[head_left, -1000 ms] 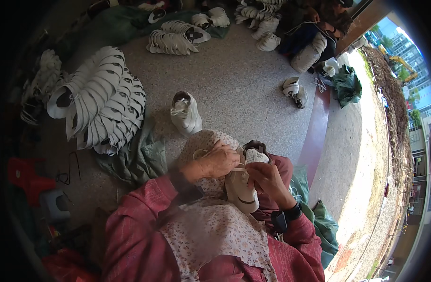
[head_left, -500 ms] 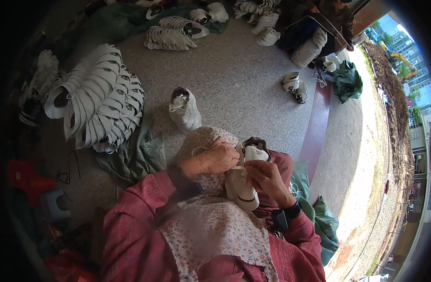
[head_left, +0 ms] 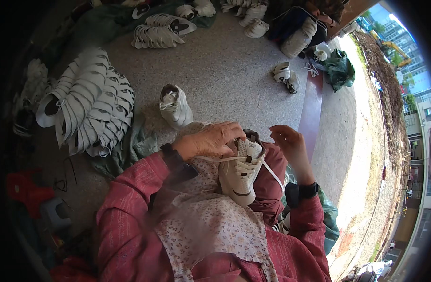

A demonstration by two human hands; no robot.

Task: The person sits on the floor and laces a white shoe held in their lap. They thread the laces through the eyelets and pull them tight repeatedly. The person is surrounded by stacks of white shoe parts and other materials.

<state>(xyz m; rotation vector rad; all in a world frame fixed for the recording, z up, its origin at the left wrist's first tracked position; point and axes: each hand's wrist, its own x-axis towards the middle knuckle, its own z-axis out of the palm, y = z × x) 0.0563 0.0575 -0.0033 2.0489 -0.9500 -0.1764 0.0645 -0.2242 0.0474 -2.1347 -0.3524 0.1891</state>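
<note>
A cream sneaker (head_left: 235,177) with a dark collar lies on my lap, its toe toward me. My left hand (head_left: 210,141) is closed on the left side of its upper, fingertips by the tongue (head_left: 248,148). A flat pale lace (head_left: 215,159) runs out below that hand. From the right eyelets another lace end (head_left: 272,175) trails down over my trouser leg. My right hand (head_left: 289,143) is raised to the right of the sneaker, apart from it, fingers bent and spread, with nothing seen in them.
Nested pale shoe uppers (head_left: 90,105) are stacked at left. One laced sneaker (head_left: 175,107) stands on the floor ahead, a pair of shoes (head_left: 286,76) farther right. A red stool (head_left: 29,192) is at left. Another person (head_left: 326,14) sits at far right near a green bag (head_left: 340,70).
My right hand has left the lace and sneaker, rising to the right. My left hand has shifted onto the sneaker's upper. The lacing now shows, with a lace end trailing right.
</note>
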